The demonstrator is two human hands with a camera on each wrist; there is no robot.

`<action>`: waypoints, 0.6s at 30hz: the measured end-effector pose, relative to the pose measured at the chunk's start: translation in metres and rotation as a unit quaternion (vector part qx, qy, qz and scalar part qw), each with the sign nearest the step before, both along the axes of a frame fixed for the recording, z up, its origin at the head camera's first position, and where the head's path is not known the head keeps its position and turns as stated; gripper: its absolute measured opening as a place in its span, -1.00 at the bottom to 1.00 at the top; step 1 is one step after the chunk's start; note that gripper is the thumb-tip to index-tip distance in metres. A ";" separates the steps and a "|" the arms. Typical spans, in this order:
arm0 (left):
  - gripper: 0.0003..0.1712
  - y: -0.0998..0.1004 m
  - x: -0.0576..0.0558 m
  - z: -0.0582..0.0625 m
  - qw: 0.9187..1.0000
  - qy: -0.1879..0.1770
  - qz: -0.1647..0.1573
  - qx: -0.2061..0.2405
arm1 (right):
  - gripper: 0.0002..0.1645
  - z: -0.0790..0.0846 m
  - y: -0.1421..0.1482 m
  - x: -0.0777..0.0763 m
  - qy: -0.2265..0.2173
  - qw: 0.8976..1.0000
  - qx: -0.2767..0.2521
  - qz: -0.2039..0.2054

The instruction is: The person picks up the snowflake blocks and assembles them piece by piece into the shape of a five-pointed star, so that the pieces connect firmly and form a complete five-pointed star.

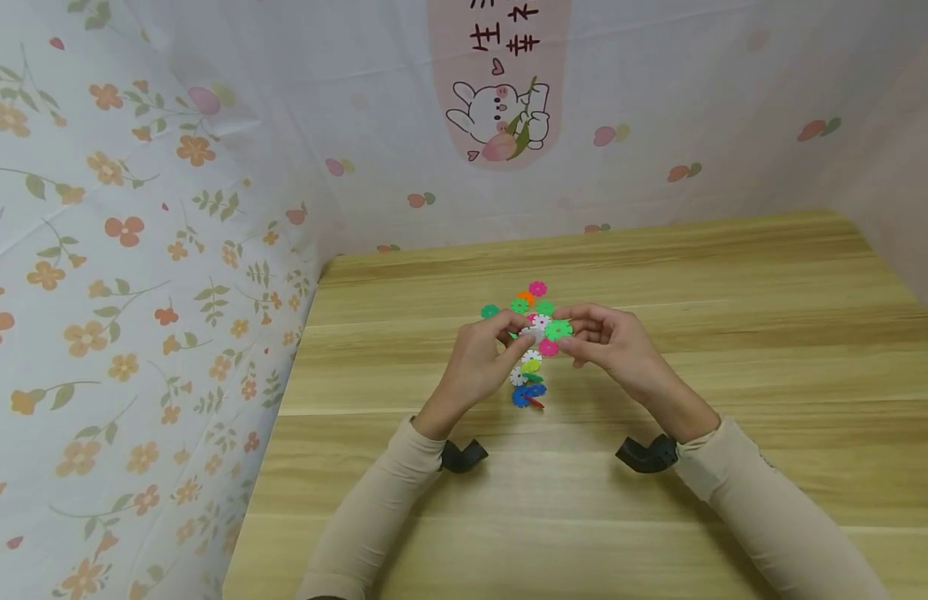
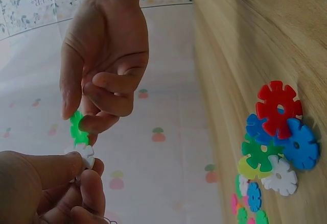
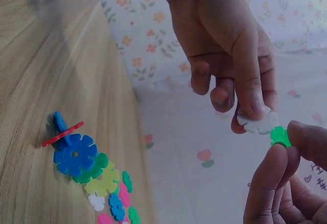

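My left hand (image 1: 481, 357) pinches a white snowflake disc (image 3: 258, 122) between thumb and finger. Across from it, my right hand (image 1: 612, 340) pinches a green snowflake disc (image 1: 558, 330) by its edge. Both notched discs are held above the table, their rims meeting; how deeply they are slotted together cannot be told. Fingertips hide part of each disc. Under the hands lies a spread of loose snowflake discs, among them a red disc (image 2: 279, 108), a blue disc (image 3: 75, 154) and a yellow disc (image 3: 103, 180).
The discs lie on a wood-grain table (image 1: 734, 333). Farther back are a pink disc (image 1: 538, 288) and a dark green disc (image 1: 489, 311). Patterned cloth (image 1: 388, 125) hangs behind the table and along its left side. A black wrist mount (image 1: 647, 454) sticks out from each sleeve.
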State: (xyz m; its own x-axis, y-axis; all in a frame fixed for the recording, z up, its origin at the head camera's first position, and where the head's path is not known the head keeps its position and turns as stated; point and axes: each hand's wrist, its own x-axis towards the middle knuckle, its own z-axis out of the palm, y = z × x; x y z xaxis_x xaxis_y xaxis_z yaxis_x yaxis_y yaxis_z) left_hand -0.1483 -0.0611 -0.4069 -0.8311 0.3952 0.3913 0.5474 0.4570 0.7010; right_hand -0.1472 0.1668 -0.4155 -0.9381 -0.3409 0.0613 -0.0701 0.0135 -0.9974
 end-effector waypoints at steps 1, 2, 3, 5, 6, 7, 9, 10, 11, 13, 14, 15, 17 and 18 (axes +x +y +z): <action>-0.86 0.000 0.000 0.000 1.000 0.002 -0.001 0.000 | -0.50 0.000 0.000 0.000 0.002 1.000 -0.001 -0.001; -0.87 0.001 0.000 0.001 1.000 0.003 -0.001 0.001 | -0.50 0.001 -0.001 0.000 0.003 1.000 -0.003 -0.001; -0.87 0.001 0.001 0.001 1.000 0.005 -0.002 0.002 | -0.50 0.001 -0.001 0.000 0.005 1.000 -0.005 -0.001; -0.87 0.001 0.001 0.001 1.000 0.011 -0.003 0.003 | -0.51 0.000 -0.001 0.001 0.007 1.000 -0.008 -0.001; -0.87 0.001 0.001 0.001 1.000 0.014 -0.004 0.004 | -0.52 0.000 -0.002 0.001 0.008 1.000 -0.008 -0.001; -0.87 0.001 0.001 0.001 1.000 0.017 -0.006 0.005 | -0.53 0.000 -0.002 0.001 0.009 1.000 -0.007 -0.002; -0.89 0.001 0.001 0.000 1.000 0.023 -0.008 0.006 | -0.54 0.000 -0.003 0.001 0.012 1.000 -0.003 -0.003; -0.89 0.001 0.001 0.000 1.000 0.026 -0.009 0.006 | -0.54 0.000 -0.003 0.001 0.014 1.000 -0.001 -0.003; -0.89 0.001 0.001 0.000 1.000 0.028 -0.011 0.006 | -0.55 0.000 -0.003 0.001 0.017 1.000 0.003 -0.004; -0.90 0.001 0.001 0.000 0.999 0.033 -0.014 0.006 | -0.55 0.001 -0.004 0.001 0.022 1.000 0.011 -0.006; -0.91 0.001 0.001 0.000 0.999 0.036 -0.016 0.006 | -0.56 0.001 -0.004 0.001 0.024 1.000 0.014 -0.006; -0.91 0.001 0.002 0.000 0.999 0.039 -0.016 0.006 | -0.56 0.001 -0.004 0.001 0.027 0.999 0.016 -0.005; -0.91 0.001 0.002 0.000 0.999 0.042 -0.018 0.006 | -0.57 0.002 -0.004 0.001 0.031 0.999 0.018 -0.005; -0.91 0.001 0.002 0.001 0.999 0.044 -0.019 0.007 | -0.57 0.002 -0.004 0.001 0.032 0.999 0.019 -0.005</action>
